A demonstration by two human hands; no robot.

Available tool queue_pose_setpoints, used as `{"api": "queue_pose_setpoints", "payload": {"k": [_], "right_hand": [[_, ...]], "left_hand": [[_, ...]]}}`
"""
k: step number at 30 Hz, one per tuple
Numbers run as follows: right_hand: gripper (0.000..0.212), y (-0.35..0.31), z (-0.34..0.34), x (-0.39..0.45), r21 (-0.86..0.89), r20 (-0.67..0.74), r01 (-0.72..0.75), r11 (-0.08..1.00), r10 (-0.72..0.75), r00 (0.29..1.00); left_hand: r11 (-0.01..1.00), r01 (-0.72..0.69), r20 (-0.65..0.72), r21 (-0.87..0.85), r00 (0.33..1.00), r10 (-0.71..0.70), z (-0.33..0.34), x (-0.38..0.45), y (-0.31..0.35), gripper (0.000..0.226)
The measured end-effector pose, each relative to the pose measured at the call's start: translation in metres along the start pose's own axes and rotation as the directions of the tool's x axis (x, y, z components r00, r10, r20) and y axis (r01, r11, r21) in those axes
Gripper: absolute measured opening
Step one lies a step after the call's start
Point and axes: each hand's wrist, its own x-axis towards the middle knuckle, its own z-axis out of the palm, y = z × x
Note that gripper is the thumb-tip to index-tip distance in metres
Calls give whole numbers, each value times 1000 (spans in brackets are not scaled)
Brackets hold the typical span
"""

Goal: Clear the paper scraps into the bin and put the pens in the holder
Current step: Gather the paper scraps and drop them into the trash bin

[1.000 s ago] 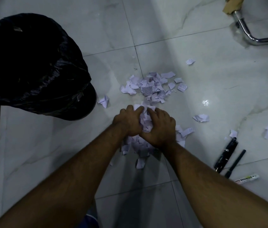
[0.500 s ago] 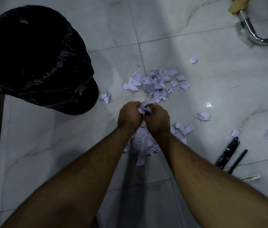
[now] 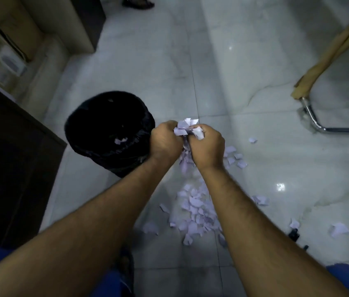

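Both hands [image 3: 187, 144] lifted off floor w/ paper scraps [image 3: 187, 128] clenched in grip, now beside bin [image 3: 109, 133].

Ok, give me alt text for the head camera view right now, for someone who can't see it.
Two bare hands, left hand and right hand, grip a bunch of paper scraps together, just right of a black-lined bin with a few scraps inside. More loose scraps lie on the pale tiled floor below the forearms, and dark pen ends show at the right.
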Motion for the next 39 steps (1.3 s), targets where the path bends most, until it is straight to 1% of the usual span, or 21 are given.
{"api": "queue_pose_setpoints", "payload": {"k": [3,5,9,12,15,16,18,20,22,23,24,25,26,27,28,30,31,32,34,37,39], "right_hand": [[17,-49,11,15,24,16,47,999,-47,999],[14,-74,24,23,22,58,58,998,-59,997],[11,-120,69,33,35,169,55,998,-60,984],[15,-140,109,32,12,255,47,999,-48,966],[23,-142,133,26,2,419,5,1000,-5,908],[24,-139,140,23,-32,490,27,999,-8,872],[23,-129,149,24,-159,609,113,981,8,793],[25,-126,154,25,-252,646,178,951,29,763],[22,-129,149,26,-259,629,231,938,-18,777],[25,-132,142,25,-248,588,245,937,-56,807],[32,-135,132,24,-238,506,240,941,-90,858],[37,-134,123,22,-233,408,215,948,-105,907],[37,-132,114,22,-223,312,187,957,-112,944],[34,-127,103,20,-204,244,144,968,-92,965],[31,-123,96,16,-172,208,99,980,-62,976],[25,-110,79,9,-116,172,17,993,3,985],[23,-100,68,8,-95,148,-18,995,32,989],[21,-92,59,9,-76,127,-44,996,54,990],[17,-72,42,11,-65,102,-92,994,99,990],[15,-30,18,7,-100,69,-187,977,194,978],[14,12,1,-8,-176,78,-249,952,266,961]], "left_hand": [[999,-15,-94,-36,996,11,-46,16,13,13],[999,7,-125,-36,992,-12,-70,30,11,14],[993,71,-180,-90,980,-87,-111,64,-14,16],[992,106,-208,-64,971,-117,-135,81,-43,12],[990,141,-198,-30,970,-144,-145,89,-71,21],[988,154,-178,-4,972,-152,-145,91,-82,25],[981,172,-118,93,980,-160,-138,94,-99,26],[969,172,-78,176,984,-160,-132,94,-109,24],[962,175,-66,209,984,-164,-129,91,-112,22],[958,180,-65,223,983,-170,-128,87,-109,20],[955,156,-55,252,988,-147,-128,84,-103,18],[947,106,-51,302,994,-95,-127,79,-97,13],[937,50,-52,345,998,-34,-127,71,-89,9],[931,-13,-66,364,997,40,-127,61,-79,11],[940,-57,-94,338,991,94,-126,54,-71,14],[967,-129,-164,220,972,167,-110,36,-54,16],[974,-167,-163,150,968,191,-95,27,-47,17],[976,-198,-135,96,968,210,-80,19,-41,18],[979,-199,-8,42,980,200,-46,5,-35,21],[987,-141,125,79,983,131,1,-11,-41,24],[988,-113,227,106,970,86,35,-27,-53,29]]}}
